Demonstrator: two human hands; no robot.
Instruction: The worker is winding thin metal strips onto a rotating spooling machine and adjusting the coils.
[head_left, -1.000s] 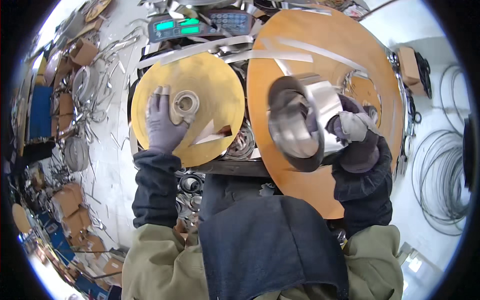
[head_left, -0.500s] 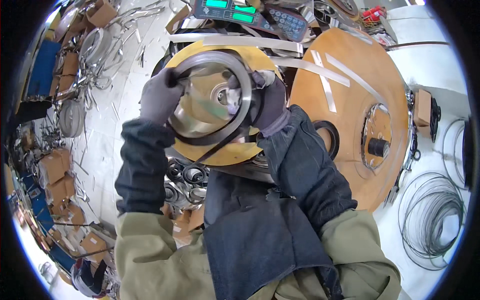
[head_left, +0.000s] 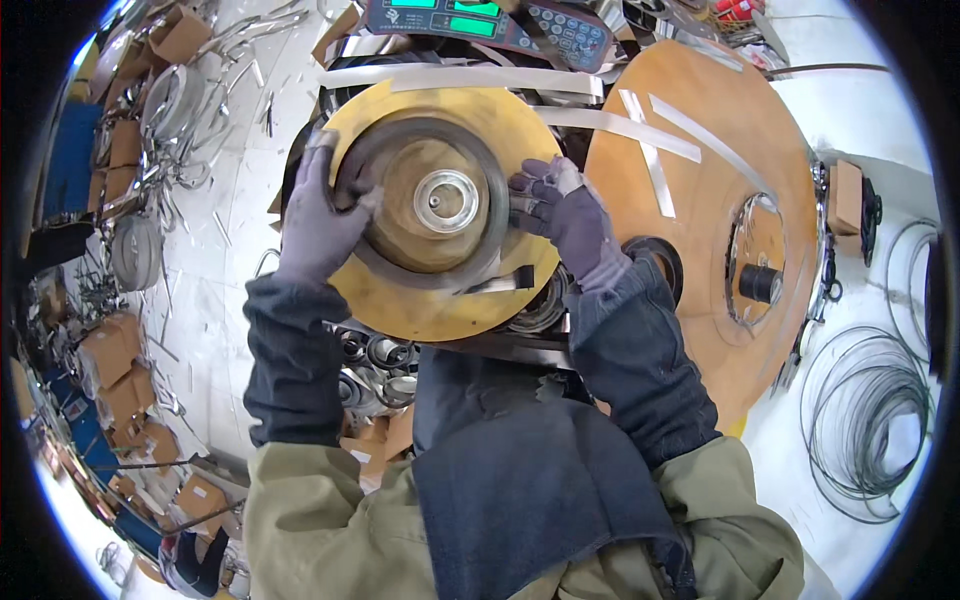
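A dark grey ring of coiled metal strip (head_left: 418, 128) lies on a yellow round disc (head_left: 420, 318), left of centre in the frame, encircling a pale metal hub (head_left: 446, 201). The left hand (head_left: 325, 210), grey-gloved, is open at the ring's left side, thumb over its band. The right hand (head_left: 570, 210), likewise gloved, is open with fingers loosely bent just beside the ring's right edge; contact cannot be told. Right of centre: a large orange-brown disc (head_left: 700, 300) bearing a short black cylinder (head_left: 760, 283).
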